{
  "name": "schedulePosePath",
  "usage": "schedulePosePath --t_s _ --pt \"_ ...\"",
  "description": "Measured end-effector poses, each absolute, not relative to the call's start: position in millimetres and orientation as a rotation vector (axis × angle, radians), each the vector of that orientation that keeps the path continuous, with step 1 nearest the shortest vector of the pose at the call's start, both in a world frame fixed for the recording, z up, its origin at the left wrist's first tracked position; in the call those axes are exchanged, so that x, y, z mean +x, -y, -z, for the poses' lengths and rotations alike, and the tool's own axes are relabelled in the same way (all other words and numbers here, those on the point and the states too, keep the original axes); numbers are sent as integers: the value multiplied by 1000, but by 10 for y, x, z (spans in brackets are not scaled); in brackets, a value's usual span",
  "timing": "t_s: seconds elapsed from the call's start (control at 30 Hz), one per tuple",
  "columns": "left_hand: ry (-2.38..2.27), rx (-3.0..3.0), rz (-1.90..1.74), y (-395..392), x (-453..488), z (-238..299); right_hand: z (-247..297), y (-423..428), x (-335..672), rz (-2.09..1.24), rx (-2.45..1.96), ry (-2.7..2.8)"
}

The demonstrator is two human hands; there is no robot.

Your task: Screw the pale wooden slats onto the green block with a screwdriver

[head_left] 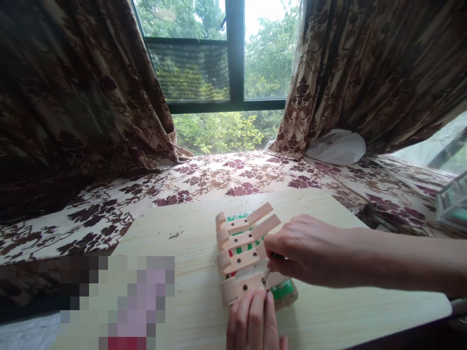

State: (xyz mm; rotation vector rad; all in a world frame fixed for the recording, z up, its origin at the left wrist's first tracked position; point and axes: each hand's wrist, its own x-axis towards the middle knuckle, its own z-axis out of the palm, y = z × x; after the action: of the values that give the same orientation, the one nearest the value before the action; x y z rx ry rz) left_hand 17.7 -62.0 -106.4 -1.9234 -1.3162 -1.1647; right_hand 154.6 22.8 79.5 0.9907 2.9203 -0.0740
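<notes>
The right hand (297,249) is gripping a thin tool (267,275), its tip standing at a hole (263,281) in the nearest wooden strip (254,284). The left hand (254,321) is resting its fingers on that strip; whether it is gripping, I cannot tell. Three more strips (245,240) are lying beyond, over a printed block (284,291) on the counter (189,282).

Only daylight in here afaict, pouring through the far window (236,73), with patches of sky (270,19) blown out to white. The curtains (73,73) go super dark, left side worst. The surface (175,282) is bright, with just a soft shadow by the left hand (251,316). Chunky pixel blocks hide the near left, and the right edge looks stretched.
</notes>
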Motion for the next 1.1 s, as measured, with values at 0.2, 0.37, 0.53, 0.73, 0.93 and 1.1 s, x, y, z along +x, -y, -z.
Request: schedulePosePath --t_s 0.2,0.37,0.53,0.73,0.93,1.1 --pt "1397 -1935 1233 653 224 1044 -930 -114 1537 45 683 -2992" --pt "1397 -1955 1235 660 224 1051 -972 -57 1499 101 545 -3066" --pt "1401 -1957 1240 664 226 1041 -846 -129 1454 50 821 -2967" --pt "1412 -1965 1258 675 234 1014 -848 -141 1461 27 1016 -2889" --pt "1407 -1978 1256 674 225 1018 -1005 -60 1508 62 579 -3034" --pt "1402 -1986 1239 675 217 1036 -983 -111 1483 59 568 -2966"
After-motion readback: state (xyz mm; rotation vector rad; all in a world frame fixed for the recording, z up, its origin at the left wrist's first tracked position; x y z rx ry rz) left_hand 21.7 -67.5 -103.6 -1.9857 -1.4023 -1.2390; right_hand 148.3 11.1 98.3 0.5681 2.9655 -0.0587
